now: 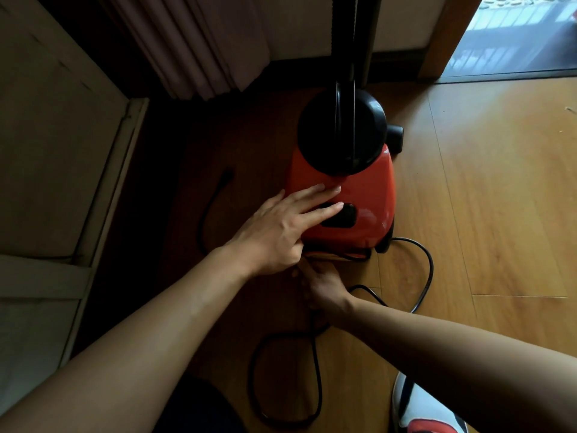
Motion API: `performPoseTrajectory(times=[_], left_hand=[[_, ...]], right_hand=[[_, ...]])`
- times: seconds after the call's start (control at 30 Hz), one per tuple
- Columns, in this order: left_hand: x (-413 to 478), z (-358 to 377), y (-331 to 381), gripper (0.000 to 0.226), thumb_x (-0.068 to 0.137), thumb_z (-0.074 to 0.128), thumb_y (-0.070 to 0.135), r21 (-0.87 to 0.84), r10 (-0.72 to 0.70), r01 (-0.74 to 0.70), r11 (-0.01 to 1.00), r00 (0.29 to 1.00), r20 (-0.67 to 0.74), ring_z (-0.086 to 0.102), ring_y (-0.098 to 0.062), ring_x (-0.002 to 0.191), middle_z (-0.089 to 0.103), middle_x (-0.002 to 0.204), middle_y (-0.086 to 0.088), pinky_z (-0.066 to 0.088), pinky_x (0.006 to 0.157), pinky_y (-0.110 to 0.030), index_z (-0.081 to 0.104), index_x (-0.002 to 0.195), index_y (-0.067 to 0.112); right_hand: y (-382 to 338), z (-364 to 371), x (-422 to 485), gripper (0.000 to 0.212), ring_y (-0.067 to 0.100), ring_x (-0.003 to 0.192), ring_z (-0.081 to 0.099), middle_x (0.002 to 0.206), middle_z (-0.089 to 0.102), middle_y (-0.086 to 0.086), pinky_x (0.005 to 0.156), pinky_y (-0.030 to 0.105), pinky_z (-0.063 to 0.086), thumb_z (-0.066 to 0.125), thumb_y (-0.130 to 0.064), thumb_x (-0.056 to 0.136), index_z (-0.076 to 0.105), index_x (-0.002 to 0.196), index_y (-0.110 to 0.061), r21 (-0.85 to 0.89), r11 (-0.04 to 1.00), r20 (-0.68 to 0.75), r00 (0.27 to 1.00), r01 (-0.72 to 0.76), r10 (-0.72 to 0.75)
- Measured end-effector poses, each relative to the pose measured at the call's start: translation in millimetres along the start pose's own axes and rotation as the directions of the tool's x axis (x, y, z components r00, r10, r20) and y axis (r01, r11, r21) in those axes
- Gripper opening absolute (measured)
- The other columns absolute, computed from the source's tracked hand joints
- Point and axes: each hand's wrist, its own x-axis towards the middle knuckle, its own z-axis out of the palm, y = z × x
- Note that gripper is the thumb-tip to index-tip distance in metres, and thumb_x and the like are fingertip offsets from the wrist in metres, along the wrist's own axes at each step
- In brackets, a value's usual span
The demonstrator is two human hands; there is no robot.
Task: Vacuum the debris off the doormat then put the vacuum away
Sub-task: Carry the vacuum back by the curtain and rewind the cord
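**Hands on the vacuum, cord loose on the floor**

Our left hand (281, 226) lies flat and spread on the red top of the vacuum (343, 201), fingers stretched toward the dark switch panel (340, 217); it presses or steadies and grips nothing. Our right hand (321, 282) is tucked low against the near end of the body, just beneath the left wrist. Its fingers are curled out of sight there, so we cannot tell whether it has closed on the cord (424, 270) or on some catch.

The vacuum stands on the wooden floor (499, 214) close to the far wall, beside the curtain (199, 48), with its black dome (340, 132) and upright tube (345, 42) rising behind our fingers. The cord runs out from the near end and loops slack across the floor toward our shoe (427, 410). No doormat is in view.

We judge the shell to be hard, glossy plastic, likely slick under a flat palm, and the body fairly weighty for one hand. It should be lifted by a handle or the tube. The cord is limp and will snag or trip us unless gathered first.
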Motion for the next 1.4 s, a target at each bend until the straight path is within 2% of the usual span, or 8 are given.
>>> performPoseTrajectory(times=[0.3,0.53,0.67,0.87,0.97,1.13,1.3,1.4], left_hand=[[1,2,-2,0.091,0.081,0.054,0.0,0.013,0.004,-0.004,1.0,1.0,0.0,-0.006,0.001,0.149,-0.001,0.162,0.024,0.003,0.12,-0.041,0.016,0.154,0.04],[-1,2,-3,0.093,0.082,0.056,0.0,0.027,0.017,-0.017,0.999,1.0,-0.009,-0.006,0.001,0.149,0.0,0.162,0.024,0.006,0.122,-0.042,0.015,0.154,0.04],[-2,3,-5,0.092,0.082,0.057,0.0,0.011,0.032,-0.032,0.999,0.999,-0.015,-0.005,0.0,0.149,0.002,0.162,0.023,0.006,0.122,-0.042,0.016,0.154,0.039],[-1,6,-7,0.091,0.083,0.06,0.007,0.036,0.056,-0.055,0.998,0.998,-0.031,-0.006,0.0,0.149,0.0,0.162,0.024,0.006,0.12,-0.042,0.015,0.154,0.04],[1,11,-5,0.087,0.084,0.065,0.026,0.117,0.052,-0.044,0.992,0.997,-0.064,0.0,-0.005,0.151,0.002,0.163,0.019,0.009,0.121,-0.045,0.016,0.155,0.038],[9,31,27,0.097,0.067,0.069,0.068,0.245,-0.049,0.099,0.964,0.978,-0.204,0.024,-0.023,0.146,0.026,0.157,0.002,0.03,0.111,-0.063,0.031,0.145,0.023],[18,41,36,0.092,0.062,0.075,0.067,0.252,-0.1,0.193,0.948,0.935,-0.34,0.037,-0.026,0.138,0.04,0.146,-0.003,0.034,0.106,-0.063,0.042,0.133,0.02],[21,48,32,0.087,0.062,0.074,0.066,0.243,-0.069,0.182,0.953,0.909,-0.41,0.039,-0.026,0.135,0.042,0.145,-0.003,0.034,0.106,-0.062,0.043,0.131,0.021]], right_hand=[[-6,27,1,0.049,0.01,0.035,0.034,0.049,0.04,-0.002,0.038,0.022,0.026,0.044,-0.043,0.105,0.049,0.066,-0.015,0.198,0.975,-0.082,0.99,-0.098,0.116],[13,-11,22,0.032,0.008,0.046,0.046,0.06,0.054,-0.005,0.047,0.027,0.036,0.052,-0.029,0.104,0.061,0.077,-0.016,-0.174,0.985,-0.088,0.996,-0.008,-0.007],[21,-50,21,0.027,0.011,0.045,0.038,0.066,0.048,0.005,0.04,0.023,0.031,0.055,-0.027,0.103,0.061,0.094,-0.003,0.075,0.99,0.0,0.993,-0.119,0.12],[9,-102,13,0.007,0.011,0.05,0.026,0.066,0.033,0.003,0.043,0.022,0.02,0.056,-0.003,0.096,0.055,0.092,-0.008,0.118,0.987,0.078,0.992,-0.113,0.104],[7,-115,13,0.01,0.01,0.052,0.027,0.067,0.035,0.002,0.049,0.025,0.016,0.054,-0.002,0.094,0.059,0.1,-0.007,0.125,0.986,0.107,0.99,-0.108,0.095],[2,-120,8,0.019,0.01,0.051,0.036,0.061,0.047,0.001,0.05,0.025,0.025,0.052,0.003,0.093,0.069,0.101,0.004,0.097,0.994,0.079,0.996,-0.056,0.048],[0,-122,-2,0.015,0.008,0.051,0.034,0.064,0.04,0.001,0.047,0.02,0.025,0.051,0.0,0.096,0.066,0.099,-0.001,0.212,0.973,0.09,0.994,-0.088,0.07],[1,-129,-7,0.012,0.009,0.053,0.035,0.068,0.038,0.002,0.049,0.021,0.029,0.062,-0.01,0.088,0.058,0.098,-0.003,0.319,0.947,0.156,0.987,-0.024,-0.027]])
